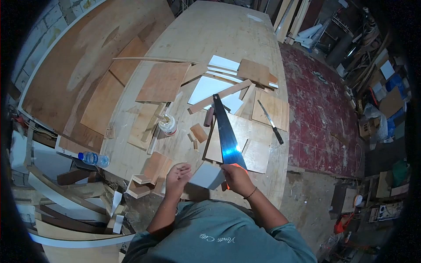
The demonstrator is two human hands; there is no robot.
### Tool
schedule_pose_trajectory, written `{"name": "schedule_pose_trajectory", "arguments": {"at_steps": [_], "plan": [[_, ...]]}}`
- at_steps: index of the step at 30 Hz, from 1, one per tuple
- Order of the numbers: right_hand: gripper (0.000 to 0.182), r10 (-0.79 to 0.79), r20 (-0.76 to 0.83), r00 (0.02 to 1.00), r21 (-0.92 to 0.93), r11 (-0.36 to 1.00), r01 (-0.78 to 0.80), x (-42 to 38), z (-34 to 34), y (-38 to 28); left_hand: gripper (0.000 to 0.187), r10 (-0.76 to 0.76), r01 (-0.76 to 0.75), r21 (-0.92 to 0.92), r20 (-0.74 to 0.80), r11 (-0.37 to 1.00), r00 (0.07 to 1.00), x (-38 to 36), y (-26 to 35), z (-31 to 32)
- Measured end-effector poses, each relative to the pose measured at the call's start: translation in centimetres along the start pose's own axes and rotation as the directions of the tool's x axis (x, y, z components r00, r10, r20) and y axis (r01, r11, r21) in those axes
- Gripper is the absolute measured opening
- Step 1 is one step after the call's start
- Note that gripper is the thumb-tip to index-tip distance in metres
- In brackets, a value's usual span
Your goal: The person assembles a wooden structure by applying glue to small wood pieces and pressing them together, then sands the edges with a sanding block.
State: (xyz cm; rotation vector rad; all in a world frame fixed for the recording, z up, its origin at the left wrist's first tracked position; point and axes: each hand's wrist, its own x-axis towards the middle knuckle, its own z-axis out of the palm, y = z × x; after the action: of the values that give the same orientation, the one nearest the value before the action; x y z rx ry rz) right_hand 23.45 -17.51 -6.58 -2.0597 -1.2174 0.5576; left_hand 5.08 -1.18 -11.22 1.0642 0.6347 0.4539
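My right hand [238, 179] is closed around the orange handle of a handsaw [228, 136], whose long dark blade points away over the bench and shines near the handle. Between my hands is a small pale board [206, 175], its right edge meeting my right hand; whether those fingers also grip it is hidden. At the board's left side, my left hand [177, 175] has its palm turned up and fingers loosely apart, with nothing visible in it. Beyond the board, a larger light panel [256, 153] lies under the saw blade.
On the wooden workbench [210, 30] lie a knife [271, 122], a glass jar [167, 126] with a brush, a plywood square [164, 82], white panels [210, 92] and several offcuts. A water bottle [94, 159] lies at the left edge, near a small wooden box [151, 173].
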Motion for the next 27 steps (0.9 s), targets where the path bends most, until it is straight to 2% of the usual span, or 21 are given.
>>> {"name": "schedule_pose_trajectory", "arguments": {"at_steps": [1,2,3,5,6,7,9,11,12,13,14,15,16,17,19,20,24,26,27], "plan": [[0.023,-0.013,0.093,0.996,0.086,0.996,0.005,0.5,0.0,-0.4,0.035,0.108,-0.122,0.336,0.060,0.934,0.992,0.1,0.4,-0.3],[0.021,-0.033,0.185,0.982,0.172,0.985,0.001,1.0,0.1,-0.9,0.038,-0.030,-0.048,0.489,0.151,0.871,0.988,0.2,0.7,-0.5],[0.021,-0.034,0.192,0.981,0.173,0.985,0.001,1.6,0.4,-1.3,0.037,-0.217,0.105,0.510,0.165,0.854,0.962,-0.3,2.9,0.9],[0.019,-0.173,0.216,0.961,0.173,0.975,0.137,3.2,0.9,-2.0,0.037,-0.285,0.173,0.572,0.112,0.802,0.952,-0.3,1.5,0.6],[0.022,-0.201,0.183,0.962,0.284,0.948,0.144,4.3,1.4,-1.3,0.037,-0.283,0.171,0.571,0.111,0.803,0.953,-0.1,1.0,0.4],[0.022,-0.202,0.183,0.962,0.281,0.949,0.146,5.5,2.1,0.2,0.037,-0.258,0.183,0.563,0.056,0.806,0.964,0.3,0.6,0.2],[0.028,-0.064,0.224,0.973,0.629,0.772,-0.094,8.0,3.7,3.2,0.038,-0.230,0.192,0.551,0.000,0.812,0.973,0.7,0.3,-0.1],[0.036,0.131,0.077,0.988,0.367,0.918,-0.150,11.2,4.2,4.7,0.036,-0.188,0.190,0.533,-0.058,0.825,0.980,1.0,0.4,-0.2],[0.038,0.121,0.004,0.993,0.233,0.965,-0.119,13.0,5.1,6.4,0.033,-0.146,0.153,0.435,-0.049,0.887,0.988,1.1,0.5,-0.2],[0.040,0.099,-0.067,0.993,0.092,0.991,-0.093,14.8,5.8,7.9,0.033,-0.141,0.149,0.433,-0.051,0.889,0.989,1.3,0.3,-0.1],[0.040,0.092,-0.066,0.994,0.090,0.992,-0.086,16.4,6.0,8.1,0.032,-0.152,0.174,0.339,-0.091,0.924,0.984,1.5,0.0,-0.1],[0.046,0.136,-0.064,0.989,-0.169,0.975,-0.145,18.1,6.2,8.0,0.031,-0.167,0.195,0.243,-0.129,0.950,0.977,1.7,-0.2,-0.2],[0.054,0.178,-0.075,0.981,-0.415,0.889,-0.193,19.6,6.5,8.0,0.030,-0.167,0.191,0.194,-0.132,0.962,0.977,1.9,-0.4,-0.2],[0.054,0.172,-0.073,0.982,-0.414,0.891,-0.187,21.0,6.7,8.0,0.030,-0.162,0.187,0.195,-0.137,0.963,0.977,2.0,-0.5,-0.3],[0.068,0.133,-0.226,0.965,-0.517,0.823,-0.235,23.6,7.6,8.7,0.031,-0.153,0.173,0.145,-0.137,0.974,0.979,2.3,0.4,0.1],[0.075,0.113,-0.216,0.970,-0.560,0.800,-0.217,24.6,7.9,9.2,0.031,-0.196,0.211,0.080,-0.169,0.974,0.966,2.2,0.8,0.4],[0.066,0.072,-0.225,0.972,-0.626,0.754,-0.201,26.2,10.4,11.5,0.032,-0.172,0.195,0.090,-0.214,0.977,0.962,2.6,0.6,-0.3],[0.056,0.055,-0.077,0.996,-0.574,0.814,-0.090,25.3,10.1,10.7,0.036,-0.197,0.214,0.060,-0.215,0.975,0.957,3.1,1.3,-0.4],[0.056,0.066,-0.080,0.995,-0.573,0.813,-0.100,24.5,9.7,10.4,0.041,-0.220,0.232,0.027,-0.222,0.972,0.950,3.2,1.6,-0.3]]}}
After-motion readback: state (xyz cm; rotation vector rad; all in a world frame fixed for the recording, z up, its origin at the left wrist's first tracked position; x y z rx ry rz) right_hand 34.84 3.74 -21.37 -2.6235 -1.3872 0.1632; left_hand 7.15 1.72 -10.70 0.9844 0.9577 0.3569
